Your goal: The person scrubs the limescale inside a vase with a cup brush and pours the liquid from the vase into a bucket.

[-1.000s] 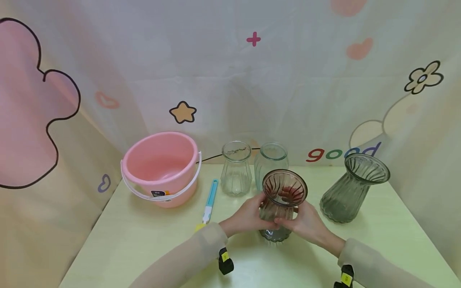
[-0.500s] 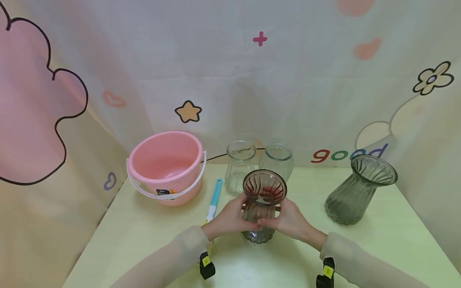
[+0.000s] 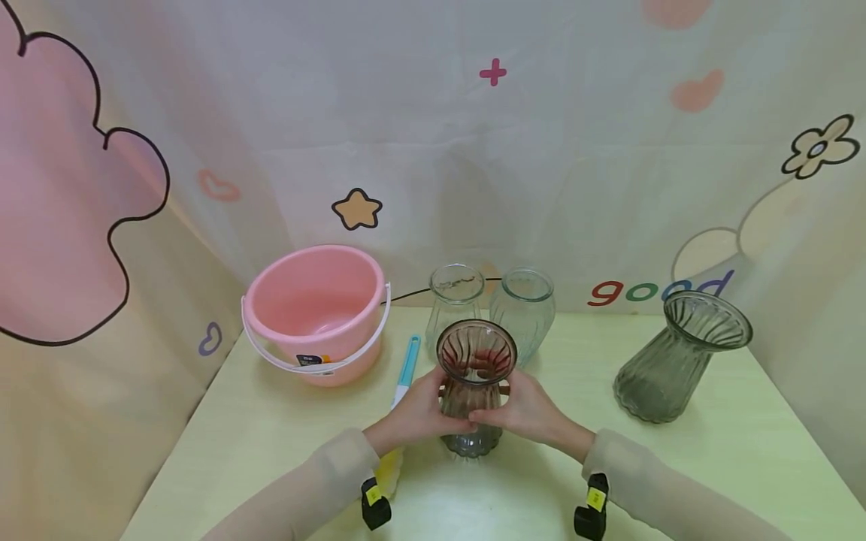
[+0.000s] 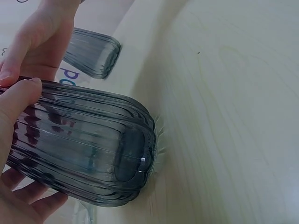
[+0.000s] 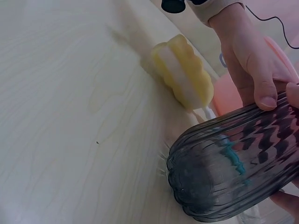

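Observation:
A smoky grey, ribbed glass vase [image 3: 471, 402] with a flared rim stands upright between my two hands. My left hand [image 3: 421, 409] grips its left side and my right hand [image 3: 541, 412] grips its right, thumbs across the front. Reddish-brown tints of the fingers show through the glass. In the left wrist view the vase's scalloped base [image 4: 135, 154] is close to the tabletop; whether it touches I cannot tell. Beside my left forearm lies a sponge bottle brush, its yellow head [image 5: 184, 72] plain in the right wrist view and its blue handle [image 3: 409, 362] pointing away.
Back left stands a pink bucket [image 3: 338, 342] with a white handle. Two clear glass jars, a left one [image 3: 452, 304] and a right one [image 3: 531, 315], stand behind the held vase. At the right is another grey ribbed vase [image 3: 659, 376]. A printed curtain [image 3: 419, 150] hangs behind the table.
Both hands have carried the vase leftward across the table, nearer the brush. More of the right clear jar shows now. The head view has shifted slightly.

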`<state>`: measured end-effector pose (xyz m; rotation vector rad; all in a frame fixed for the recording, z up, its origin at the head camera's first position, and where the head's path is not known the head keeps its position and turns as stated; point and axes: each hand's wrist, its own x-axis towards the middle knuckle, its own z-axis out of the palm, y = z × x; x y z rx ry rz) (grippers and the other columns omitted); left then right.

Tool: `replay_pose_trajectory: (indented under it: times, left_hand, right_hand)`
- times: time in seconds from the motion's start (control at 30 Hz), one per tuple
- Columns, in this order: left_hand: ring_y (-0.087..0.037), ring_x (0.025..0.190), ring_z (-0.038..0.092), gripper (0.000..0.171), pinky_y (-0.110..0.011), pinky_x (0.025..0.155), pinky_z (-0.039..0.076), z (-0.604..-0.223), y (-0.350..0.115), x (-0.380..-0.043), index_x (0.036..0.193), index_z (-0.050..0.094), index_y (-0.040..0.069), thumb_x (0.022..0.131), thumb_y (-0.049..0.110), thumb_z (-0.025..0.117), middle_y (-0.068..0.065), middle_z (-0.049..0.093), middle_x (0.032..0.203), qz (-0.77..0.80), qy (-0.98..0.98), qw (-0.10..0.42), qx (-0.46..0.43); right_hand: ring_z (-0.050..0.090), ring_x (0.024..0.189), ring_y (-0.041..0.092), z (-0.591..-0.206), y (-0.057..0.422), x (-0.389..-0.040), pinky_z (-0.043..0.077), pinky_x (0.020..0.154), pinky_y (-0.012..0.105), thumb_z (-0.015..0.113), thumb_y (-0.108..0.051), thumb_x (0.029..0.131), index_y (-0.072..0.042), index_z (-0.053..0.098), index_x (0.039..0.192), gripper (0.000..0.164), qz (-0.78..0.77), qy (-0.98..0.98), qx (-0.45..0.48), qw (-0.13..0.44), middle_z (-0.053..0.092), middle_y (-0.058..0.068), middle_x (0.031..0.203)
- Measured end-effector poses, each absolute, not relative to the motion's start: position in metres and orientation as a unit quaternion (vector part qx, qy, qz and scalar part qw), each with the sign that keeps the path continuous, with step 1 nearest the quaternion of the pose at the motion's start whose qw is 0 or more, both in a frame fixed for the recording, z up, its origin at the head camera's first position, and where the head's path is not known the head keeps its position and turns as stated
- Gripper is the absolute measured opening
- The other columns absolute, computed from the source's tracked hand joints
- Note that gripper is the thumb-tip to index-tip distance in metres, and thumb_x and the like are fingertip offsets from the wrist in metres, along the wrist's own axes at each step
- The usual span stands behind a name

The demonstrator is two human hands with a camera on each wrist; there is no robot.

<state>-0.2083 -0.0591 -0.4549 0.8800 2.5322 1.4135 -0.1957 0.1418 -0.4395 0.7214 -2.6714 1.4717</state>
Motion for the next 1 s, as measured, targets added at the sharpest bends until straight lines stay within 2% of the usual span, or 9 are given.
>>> replay_pose_trajectory:
  times: [0.27, 0.43, 0.57, 0.7, 0.83, 1.0]
  left_hand:
    - [-0.017, 0.123, 0.045, 0.088, -0.040, 0.098, 0.041, -0.454, -0.061, -0.209, 0.138, 0.028, 0.023, 0.068, 0.032, 0.080, 0.001, 0.045, 0.135, 0.444, 0.843, 0.060, 0.296]
    - [-0.017, 0.126, 0.041, 0.090, -0.042, 0.102, 0.036, -0.448, -0.068, -0.210, 0.139, 0.028, 0.022, 0.067, 0.026, 0.081, 0.000, 0.043, 0.137, 0.419, 0.857, 0.078, 0.290]
    - [-0.023, 0.127, 0.041, 0.086, -0.043, 0.102, 0.035, -0.437, -0.078, -0.212, 0.138, 0.031, 0.018, 0.068, 0.022, 0.080, -0.004, 0.042, 0.138, 0.385, 0.876, 0.083, 0.277]
    - [-0.030, 0.122, 0.045, 0.081, -0.043, 0.099, 0.039, -0.425, -0.087, -0.221, 0.137, 0.034, 0.012, 0.070, 0.021, 0.078, -0.009, 0.045, 0.136, 0.348, 0.899, 0.066, 0.259]
    - [-0.031, 0.119, 0.047, 0.076, -0.043, 0.097, 0.040, -0.415, -0.088, -0.235, 0.136, 0.036, 0.004, 0.073, 0.019, 0.075, -0.015, 0.046, 0.133, 0.324, 0.916, 0.053, 0.230]
    - [-0.032, 0.109, 0.053, 0.073, -0.042, 0.090, 0.045, -0.413, -0.081, -0.252, 0.135, 0.036, 0.003, 0.074, 0.022, 0.074, -0.021, 0.049, 0.127, 0.279, 0.942, 0.076, 0.170]
  right_hand:
    - [0.047, 0.122, 0.025, -0.448, 0.140, -0.194, 0.043, 0.094, 0.048, 0.080, -0.023, 0.070, -0.018, 0.036, 0.134, 0.078, 0.481, -0.847, 0.227, 0.000, 0.048, 0.004, 0.132]
    - [0.043, 0.125, 0.025, -0.451, 0.138, -0.192, 0.040, 0.096, 0.050, 0.077, -0.020, 0.073, -0.019, 0.031, 0.137, 0.079, 0.487, -0.844, 0.226, 0.002, 0.044, 0.004, 0.135]
    - [0.039, 0.127, 0.032, -0.441, 0.135, -0.185, 0.038, 0.096, 0.053, 0.076, -0.012, 0.073, -0.012, 0.028, 0.139, 0.081, 0.496, -0.838, 0.228, -0.006, 0.040, 0.011, 0.138]
    - [0.035, 0.128, 0.038, -0.432, 0.133, -0.176, 0.039, 0.094, 0.056, 0.075, -0.008, 0.073, -0.005, 0.022, 0.140, 0.085, 0.504, -0.834, 0.222, -0.021, 0.035, 0.018, 0.140]
    - [0.039, 0.125, 0.037, -0.450, 0.134, -0.180, 0.040, 0.091, 0.057, 0.077, -0.010, 0.071, -0.009, 0.020, 0.142, 0.091, 0.505, -0.836, 0.214, -0.011, 0.034, 0.017, 0.141]
    - [0.045, 0.118, 0.029, -0.475, 0.136, -0.187, 0.046, 0.087, 0.051, 0.082, -0.019, 0.067, -0.017, 0.022, 0.141, 0.095, 0.498, -0.841, 0.211, 0.025, 0.038, 0.010, 0.137]
